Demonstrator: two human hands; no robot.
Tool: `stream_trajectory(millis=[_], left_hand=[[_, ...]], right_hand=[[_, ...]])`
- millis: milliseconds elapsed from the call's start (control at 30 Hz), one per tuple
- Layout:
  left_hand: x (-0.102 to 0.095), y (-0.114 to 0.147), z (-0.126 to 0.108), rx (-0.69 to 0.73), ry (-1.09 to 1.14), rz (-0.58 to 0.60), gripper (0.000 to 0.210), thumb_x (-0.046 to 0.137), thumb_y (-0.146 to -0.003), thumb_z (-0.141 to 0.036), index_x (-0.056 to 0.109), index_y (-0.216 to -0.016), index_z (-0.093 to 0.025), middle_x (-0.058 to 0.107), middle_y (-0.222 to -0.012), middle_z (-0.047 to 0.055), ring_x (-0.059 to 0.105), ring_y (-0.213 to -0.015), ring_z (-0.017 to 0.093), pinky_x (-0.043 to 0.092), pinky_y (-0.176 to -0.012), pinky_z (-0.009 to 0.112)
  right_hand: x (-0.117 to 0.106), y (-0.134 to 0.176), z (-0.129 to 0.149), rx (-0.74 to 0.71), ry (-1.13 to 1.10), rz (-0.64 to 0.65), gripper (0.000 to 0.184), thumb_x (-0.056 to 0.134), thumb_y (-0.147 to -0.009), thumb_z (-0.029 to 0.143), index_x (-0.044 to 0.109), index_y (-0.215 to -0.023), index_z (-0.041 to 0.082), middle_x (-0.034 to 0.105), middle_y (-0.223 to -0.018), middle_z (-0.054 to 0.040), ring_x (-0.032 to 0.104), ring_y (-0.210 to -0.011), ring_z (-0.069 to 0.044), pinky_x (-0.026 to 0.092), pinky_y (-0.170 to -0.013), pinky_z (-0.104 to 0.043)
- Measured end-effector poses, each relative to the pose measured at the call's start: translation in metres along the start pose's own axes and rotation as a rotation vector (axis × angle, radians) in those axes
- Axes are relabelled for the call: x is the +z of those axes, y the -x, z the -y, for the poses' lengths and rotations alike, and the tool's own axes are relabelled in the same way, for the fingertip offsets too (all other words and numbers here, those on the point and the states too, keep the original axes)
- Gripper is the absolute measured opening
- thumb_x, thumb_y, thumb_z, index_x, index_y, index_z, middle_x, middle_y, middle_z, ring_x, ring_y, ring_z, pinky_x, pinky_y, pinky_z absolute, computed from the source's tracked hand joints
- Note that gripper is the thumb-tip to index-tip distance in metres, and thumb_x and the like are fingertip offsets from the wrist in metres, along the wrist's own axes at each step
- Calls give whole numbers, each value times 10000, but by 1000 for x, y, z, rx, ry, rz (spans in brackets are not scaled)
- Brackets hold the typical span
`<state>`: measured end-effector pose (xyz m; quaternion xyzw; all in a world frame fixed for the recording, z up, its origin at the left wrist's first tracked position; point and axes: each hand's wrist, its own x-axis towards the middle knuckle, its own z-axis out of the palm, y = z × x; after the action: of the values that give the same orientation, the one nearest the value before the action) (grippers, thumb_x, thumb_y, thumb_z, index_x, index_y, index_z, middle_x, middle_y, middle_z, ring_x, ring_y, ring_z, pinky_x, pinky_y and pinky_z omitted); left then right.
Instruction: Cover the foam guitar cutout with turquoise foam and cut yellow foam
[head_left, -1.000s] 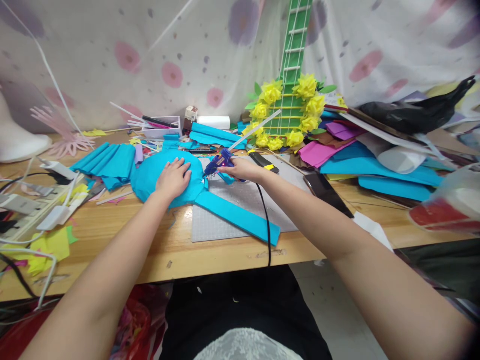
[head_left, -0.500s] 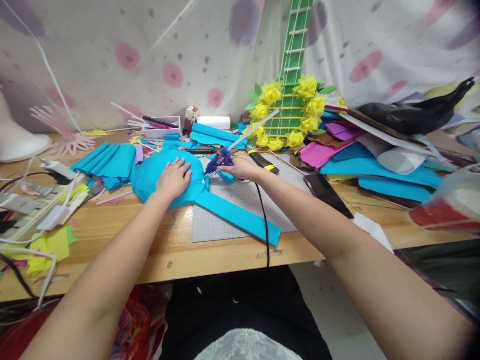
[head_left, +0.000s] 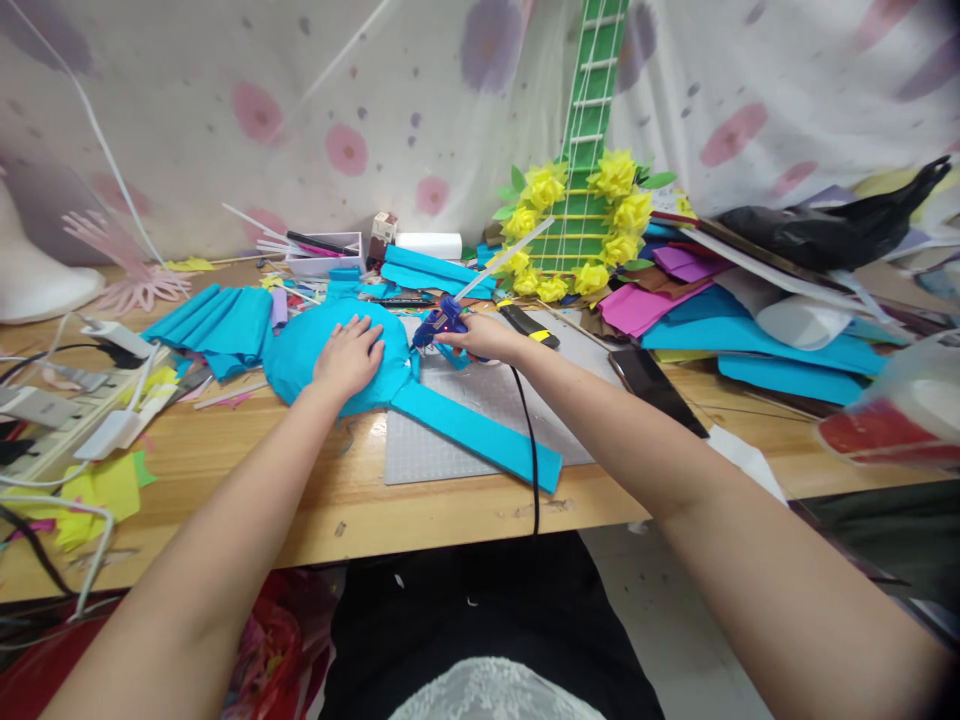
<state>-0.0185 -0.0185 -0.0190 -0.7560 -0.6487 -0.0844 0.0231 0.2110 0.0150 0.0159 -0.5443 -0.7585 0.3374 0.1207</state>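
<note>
My left hand (head_left: 350,355) lies flat, fingers stretched out, on a round piece covered in blue paper (head_left: 296,350). A long blue strip (head_left: 480,437) extends from the right side of that piece across the grey cutting mat (head_left: 424,462). My right hand (head_left: 484,338) is closed around a dark blue hot glue gun (head_left: 442,322), whose tip is at the round piece's right edge. From the gun's back sticks a white glue stick (head_left: 510,258); its black cord (head_left: 531,430) hangs over the table's front edge. Whether glue is coming out cannot be made out.
A yellow and black utility knife (head_left: 529,325) and a phone (head_left: 656,390) lie right of the mat. Behind stands a green paper guitar shape (head_left: 585,205) with yellow flowers. Pleated blue paper (head_left: 217,325) and a power strip (head_left: 67,410) occupy the left; paper sheets (head_left: 765,330) pile up right.
</note>
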Motion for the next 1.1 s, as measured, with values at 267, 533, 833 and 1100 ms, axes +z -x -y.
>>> stream_trajectory(millis=[267,533,833,1100], left_hand=[[2,0,1,1,-12,-15,499,289,-925,-348,506,-1336,-165,399,-1466,80,297,-1384,245,211,-1136,424],[1,0,0,2,-15,-10,508,282,-927,-339,499,-1341,-142,396,-1465,102,295,-1384,252,203,-1141,427],[1,-1,1,8,-15,-19,507,279,-928,-341,504,-1338,-145,398,-1463,103,294,-1384,261,211,-1138,437],[1,-1,1,7,-13,-19,519,272,-921,-344,507,-1334,-136,398,-1462,110,301,-1381,262,217,-1136,436]], right_hand=[[-5,6,1,12,-2,9,349,614,-804,500,576,-870,160,588,-615,-11,490,-465,-91,375,-441,-203],[-6,10,-1,25,-78,74,352,580,-830,488,512,-683,176,506,-537,10,467,-448,-85,381,-426,-197],[-5,11,-7,17,-49,88,371,604,-795,533,543,-755,170,548,-604,-6,490,-457,-93,402,-424,-214],[-9,15,-6,-2,-63,127,372,625,-797,504,511,-691,166,528,-531,13,476,-429,-69,387,-406,-178]])
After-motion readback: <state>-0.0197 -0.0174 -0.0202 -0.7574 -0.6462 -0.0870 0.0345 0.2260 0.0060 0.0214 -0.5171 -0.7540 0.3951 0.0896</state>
